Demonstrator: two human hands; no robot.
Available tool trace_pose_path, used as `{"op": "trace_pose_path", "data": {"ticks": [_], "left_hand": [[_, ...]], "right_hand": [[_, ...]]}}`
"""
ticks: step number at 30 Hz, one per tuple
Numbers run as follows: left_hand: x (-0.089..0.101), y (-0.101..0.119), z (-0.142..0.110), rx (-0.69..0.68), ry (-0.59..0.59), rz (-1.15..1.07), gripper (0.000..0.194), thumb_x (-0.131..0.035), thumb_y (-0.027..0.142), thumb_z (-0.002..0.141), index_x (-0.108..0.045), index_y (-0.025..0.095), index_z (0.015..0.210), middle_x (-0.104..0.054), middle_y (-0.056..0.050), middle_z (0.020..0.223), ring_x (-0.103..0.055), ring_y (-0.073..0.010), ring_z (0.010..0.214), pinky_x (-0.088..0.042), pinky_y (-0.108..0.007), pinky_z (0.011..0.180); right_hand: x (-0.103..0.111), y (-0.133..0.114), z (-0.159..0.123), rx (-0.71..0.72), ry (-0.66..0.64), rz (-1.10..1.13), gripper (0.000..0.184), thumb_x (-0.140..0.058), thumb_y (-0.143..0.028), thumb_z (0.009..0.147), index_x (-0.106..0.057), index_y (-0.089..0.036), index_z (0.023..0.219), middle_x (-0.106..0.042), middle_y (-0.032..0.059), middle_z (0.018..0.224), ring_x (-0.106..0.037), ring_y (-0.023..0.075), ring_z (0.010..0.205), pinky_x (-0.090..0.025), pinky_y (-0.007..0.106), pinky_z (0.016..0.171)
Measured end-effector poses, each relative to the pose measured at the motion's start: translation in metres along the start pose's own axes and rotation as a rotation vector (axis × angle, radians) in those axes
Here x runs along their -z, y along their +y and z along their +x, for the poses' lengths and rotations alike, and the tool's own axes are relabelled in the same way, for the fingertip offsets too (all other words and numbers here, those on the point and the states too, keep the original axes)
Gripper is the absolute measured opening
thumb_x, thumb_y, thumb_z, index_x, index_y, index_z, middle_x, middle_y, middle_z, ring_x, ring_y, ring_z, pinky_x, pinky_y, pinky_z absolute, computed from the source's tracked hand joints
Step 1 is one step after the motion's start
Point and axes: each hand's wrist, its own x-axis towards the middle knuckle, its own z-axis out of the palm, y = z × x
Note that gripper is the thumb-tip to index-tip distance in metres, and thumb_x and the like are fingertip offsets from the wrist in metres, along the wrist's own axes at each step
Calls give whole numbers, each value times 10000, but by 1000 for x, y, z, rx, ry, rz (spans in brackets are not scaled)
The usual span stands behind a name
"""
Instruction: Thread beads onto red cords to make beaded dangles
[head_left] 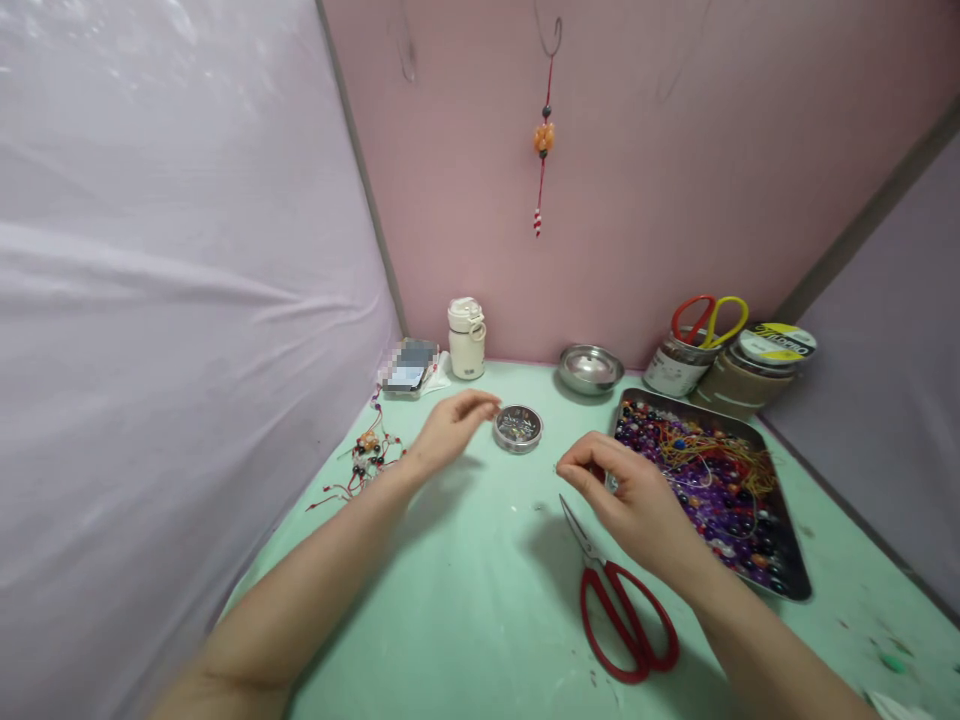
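Observation:
My left hand (455,428) hovers beside a round clear case (517,430) of small shiny pieces. Its fingers reach loosely toward the case's left rim, and I see nothing held in them. My right hand (626,490) is closed in a pinch, thumb against forefinger. A tiny glint shows at its fingertips, too small to name. Below that hand lie red-handled scissors (630,620), blades pointing away from me. Just right of it, partly covered by the hand, sits a dark tray (799,580) full of purple, black and orange beads and tangled cords.
Beaded cords (367,455) lie at the left. Along the back stand a phone (409,368), a cream bottle (466,340), a steel bowl (591,372), a jar (675,365) holding scissors, and a lidded jar (750,385). A beaded pendant (544,138) hangs from a wall hook.

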Motion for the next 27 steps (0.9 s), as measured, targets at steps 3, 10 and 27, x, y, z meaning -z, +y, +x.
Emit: {"op": "trace_pose_path", "data": {"ticks": [3, 10, 27], "left_hand": [[49, -42, 30, -48, 316, 260, 377, -446, 224, 777, -564, 198, 1134, -686, -65, 1046, -606, -216, 992, -455, -408, 906], [121, -100, 63, 83, 403, 787, 558, -411, 198, 764, -440, 222, 1321, -623, -67, 1225, -420, -290, 1245, -270, -504, 1035], [122, -120, 65, 35, 139, 982, 567, -343, 212, 785, -438, 268, 1341, -612, -39, 1255, -382, -260, 1282, -178, -484, 1050]], "right_hand": [[-7, 6, 0, 6, -77, 30, 171, -508, -232, 891, -554, -189, 732, -556, 1, 735, -508, 128, 704, -383, 261, 682], [-50, 3, -17, 17, -393, 129, 134, -510, -172, 878, -577, -182, 763, -586, 7, 801, -534, 116, 759, -397, 237, 707], [-94, 20, -42, -77, -551, 231, 130, -515, -115, 817, -600, -177, 741, -593, 8, 785, -534, 119, 754, -393, 226, 692]]}}
